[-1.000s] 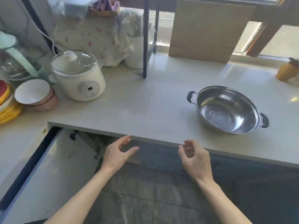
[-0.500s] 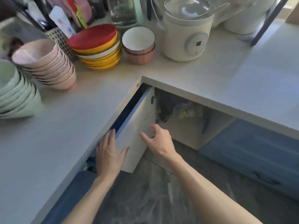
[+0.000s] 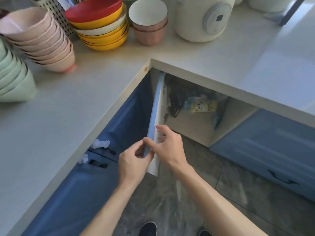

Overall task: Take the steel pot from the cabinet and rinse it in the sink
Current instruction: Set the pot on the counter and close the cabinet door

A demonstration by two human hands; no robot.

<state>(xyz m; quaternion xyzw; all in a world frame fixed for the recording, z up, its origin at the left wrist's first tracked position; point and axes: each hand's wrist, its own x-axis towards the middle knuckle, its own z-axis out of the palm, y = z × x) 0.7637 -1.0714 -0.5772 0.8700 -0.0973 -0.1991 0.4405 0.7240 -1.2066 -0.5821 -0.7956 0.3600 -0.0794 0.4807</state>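
The corner cabinet door (image 3: 156,108), blue outside and white inside, stands partly swung out from under the countertop (image 3: 71,106). My left hand (image 3: 134,162) pinches its outer edge from the blue side. My right hand (image 3: 167,147) grips the same edge from the white side, fingers wrapped over it. Behind the door the open cabinet (image 3: 201,116) shows dark items and a pale patterned packet. The steel pot is out of view.
On the counter stand stacked pink bowls (image 3: 40,38), green bowls (image 3: 12,77), yellow and red plates (image 3: 100,26), two pink cups (image 3: 148,23) and a white cooker (image 3: 204,17). Blue cabinet fronts (image 3: 265,150) line the right. My shoes (image 3: 148,228) stand on grey tiles.
My view turned left from the steel pot on the counter to the corner cabinet. Both hands came to the door's edge, and the door has swung further out from the left cabinet front.
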